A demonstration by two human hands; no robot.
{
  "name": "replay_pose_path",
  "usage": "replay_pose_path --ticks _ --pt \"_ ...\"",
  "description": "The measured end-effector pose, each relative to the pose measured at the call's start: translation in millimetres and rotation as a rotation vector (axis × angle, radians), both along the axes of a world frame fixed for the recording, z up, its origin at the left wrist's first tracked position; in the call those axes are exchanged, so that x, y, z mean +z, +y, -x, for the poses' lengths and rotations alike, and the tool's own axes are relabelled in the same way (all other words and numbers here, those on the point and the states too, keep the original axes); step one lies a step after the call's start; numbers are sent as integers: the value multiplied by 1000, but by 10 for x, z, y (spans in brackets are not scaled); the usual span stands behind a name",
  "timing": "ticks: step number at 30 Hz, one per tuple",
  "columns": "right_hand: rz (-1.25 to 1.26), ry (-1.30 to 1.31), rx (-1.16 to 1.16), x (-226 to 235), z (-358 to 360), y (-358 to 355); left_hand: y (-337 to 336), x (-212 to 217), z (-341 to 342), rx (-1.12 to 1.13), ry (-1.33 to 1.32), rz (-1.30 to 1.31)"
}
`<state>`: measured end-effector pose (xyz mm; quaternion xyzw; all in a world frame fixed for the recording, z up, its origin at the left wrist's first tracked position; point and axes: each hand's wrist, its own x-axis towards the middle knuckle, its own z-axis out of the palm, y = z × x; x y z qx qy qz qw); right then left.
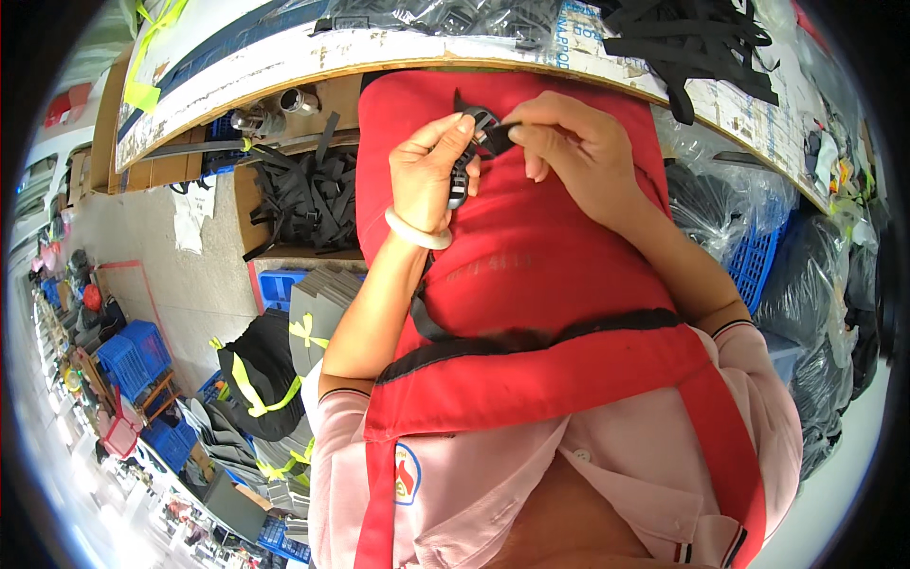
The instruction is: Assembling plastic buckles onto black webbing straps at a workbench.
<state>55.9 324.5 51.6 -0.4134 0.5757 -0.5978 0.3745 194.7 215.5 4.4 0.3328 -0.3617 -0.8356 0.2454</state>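
Over the red apron on my lap, my left hand grips a black plastic buckle between thumb and fingers. A lower black plastic piece shows under the same fingers; whether it is part of that buckle I cannot tell. To its right, my right hand pinches a short black webbing strap at the buckle's edge. The strap seems to meet the buckle's slot, but the fingers partly hide this. A white bangle circles my left wrist.
Ahead curves the worn white tabletop edge, with bagged black parts and a pile of black straps on it. An open box of black straps stands left below. At right are a blue crate and clear plastic bags.
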Motion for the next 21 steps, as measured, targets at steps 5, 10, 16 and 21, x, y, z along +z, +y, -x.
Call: replay_pose_path --ticks 5,10,16,21 --pt "-352 -131 5 -71 17 8 41 -11 21 -14 -101 132" --pt "-335 -190 -12 -191 -3 -68 79 3 32 65 -91 229" --pt "-318 -374 12 -268 24 -91 62 -47 5 38 -40 352" --pt "-195 -433 -52 -385 -43 -130 68 -74 14 28 -4 427"
